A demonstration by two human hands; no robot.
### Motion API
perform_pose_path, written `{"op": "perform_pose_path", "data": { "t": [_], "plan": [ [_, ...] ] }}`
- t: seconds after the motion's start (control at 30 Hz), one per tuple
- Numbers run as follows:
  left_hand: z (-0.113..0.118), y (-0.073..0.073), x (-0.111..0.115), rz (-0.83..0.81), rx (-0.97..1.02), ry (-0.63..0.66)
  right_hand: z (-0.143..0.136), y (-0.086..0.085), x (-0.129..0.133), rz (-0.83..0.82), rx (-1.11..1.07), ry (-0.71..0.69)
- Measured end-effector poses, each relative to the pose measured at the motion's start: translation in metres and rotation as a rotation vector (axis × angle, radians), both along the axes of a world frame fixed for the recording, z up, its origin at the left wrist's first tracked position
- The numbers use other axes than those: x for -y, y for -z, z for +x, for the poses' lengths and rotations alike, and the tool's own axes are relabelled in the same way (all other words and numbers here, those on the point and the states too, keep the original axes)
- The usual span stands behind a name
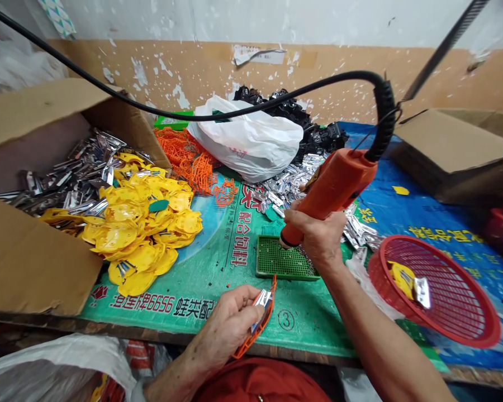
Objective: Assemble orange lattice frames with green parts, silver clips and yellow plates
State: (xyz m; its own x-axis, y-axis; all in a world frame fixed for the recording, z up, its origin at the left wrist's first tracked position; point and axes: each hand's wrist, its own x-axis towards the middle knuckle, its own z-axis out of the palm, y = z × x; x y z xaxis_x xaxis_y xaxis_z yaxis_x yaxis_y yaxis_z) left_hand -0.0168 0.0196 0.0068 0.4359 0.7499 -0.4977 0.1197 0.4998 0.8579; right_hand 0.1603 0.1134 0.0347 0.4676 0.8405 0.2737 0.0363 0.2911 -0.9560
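My left hand (235, 315) is closed on an orange plastic frame (257, 335) with a shiny metal plate (261, 304) pressed against it, just above the front edge of the table. In my right hand (324, 234) is an orange electric screwdriver (333, 187), gripped round its body and tilted, its nose pointing down and left. That nose is over a green mesh tray (276, 271) that holds tiny metal pieces, probably screws. Whether the tip touches them cannot be seen. A black cable (235, 116) leaves the tool's top.
A cardboard box (37, 262) spills metal parts and yellow plastic pieces (151, 223) at left. Behind lie orange frames (184, 159), a white plastic bag (247, 139), black parts (327, 137) and loose metal plates (293, 178). A red basket (456, 279) stands at right, near another box (452, 145).
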Motion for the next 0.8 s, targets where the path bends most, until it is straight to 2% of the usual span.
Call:
{"op": "perform_pose_path", "data": {
  "t": [0.33,0.47,0.57,0.67,0.8],
  "plan": [
    [0.001,0.0,-0.001,0.043,-0.048,0.012,-0.001,0.001,0.001,-0.001,-0.017,0.011],
    [0.003,-0.002,-0.002,0.026,-0.03,0.011,0.004,-0.002,-0.001,0.046,-0.056,-0.003],
    [0.005,-0.006,-0.002,0.031,-0.033,0.008,0.009,-0.013,0.003,0.1,-0.098,-0.023],
    [0.006,-0.009,-0.002,0.026,-0.037,-0.007,0.011,-0.03,0.015,0.13,-0.177,-0.066],
    [0.007,-0.01,-0.002,0.008,-0.043,-0.031,0.008,-0.054,0.038,0.154,-0.272,-0.206]
  ]
}}
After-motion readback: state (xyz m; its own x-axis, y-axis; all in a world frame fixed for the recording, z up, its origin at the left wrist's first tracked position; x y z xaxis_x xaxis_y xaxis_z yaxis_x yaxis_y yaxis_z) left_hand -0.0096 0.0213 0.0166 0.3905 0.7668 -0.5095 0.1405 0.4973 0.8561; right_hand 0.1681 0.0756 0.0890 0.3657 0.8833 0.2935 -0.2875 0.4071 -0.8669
